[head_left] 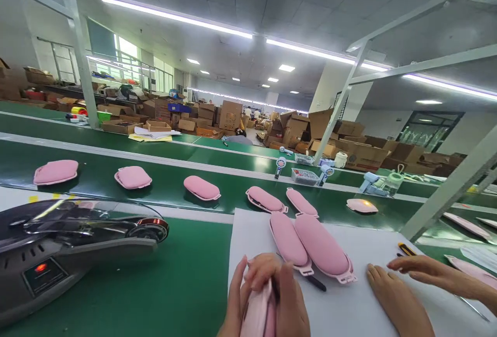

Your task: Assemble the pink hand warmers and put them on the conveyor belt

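Low at the front, my left hand [235, 298] and my right hand [292, 303] are both wrapped round a pink oval case [257, 312], which stands on edge between them. My fingers cover its upper end. Just beyond lie a pink case [288, 238] and a wider one [324, 249], side by side on white paper [248, 236], with a dark pen-like tool [317, 283] partly under them. Two more cases, one at left [266, 199] and one at right [302, 202], rest behind these at the paper's far edge.
Another person's hands [399, 295] lie at the right, near a yellow cutter [406, 249]. A grey machine with a lit switch [41, 268] stands left. More pink cases [202, 188] are spaced along the green belt [166, 192]. A metal post [446, 197] slants up at right.
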A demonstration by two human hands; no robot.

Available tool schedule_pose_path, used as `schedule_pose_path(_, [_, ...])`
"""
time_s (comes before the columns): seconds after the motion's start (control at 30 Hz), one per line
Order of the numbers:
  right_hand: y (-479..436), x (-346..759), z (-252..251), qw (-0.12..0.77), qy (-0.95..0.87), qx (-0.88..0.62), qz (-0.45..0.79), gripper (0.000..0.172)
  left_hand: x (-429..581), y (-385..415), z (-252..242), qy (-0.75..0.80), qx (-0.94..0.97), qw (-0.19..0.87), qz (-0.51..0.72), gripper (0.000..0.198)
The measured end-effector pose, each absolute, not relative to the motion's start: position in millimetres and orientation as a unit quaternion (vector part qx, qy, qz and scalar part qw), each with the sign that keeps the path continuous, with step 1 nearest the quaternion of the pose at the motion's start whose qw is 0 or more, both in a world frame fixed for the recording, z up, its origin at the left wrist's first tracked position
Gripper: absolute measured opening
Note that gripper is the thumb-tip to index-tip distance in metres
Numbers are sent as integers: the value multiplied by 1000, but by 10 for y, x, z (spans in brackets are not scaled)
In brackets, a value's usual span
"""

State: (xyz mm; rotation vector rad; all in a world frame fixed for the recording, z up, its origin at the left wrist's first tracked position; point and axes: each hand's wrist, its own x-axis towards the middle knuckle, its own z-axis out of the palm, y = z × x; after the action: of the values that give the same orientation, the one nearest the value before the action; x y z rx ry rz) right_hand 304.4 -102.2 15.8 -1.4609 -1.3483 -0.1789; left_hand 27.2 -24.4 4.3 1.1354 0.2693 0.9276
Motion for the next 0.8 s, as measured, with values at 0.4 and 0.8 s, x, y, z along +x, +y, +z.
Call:
schedule_pose_path(0.4, [-565,1020,540,699,-493,-420,303,58,339,-516,411,183,393,783,446,49])
schedule_pose_path(0.8, [-331,1759,93,745,-339,-564,106,35,-143,-268,450,311,791,466,245,43])
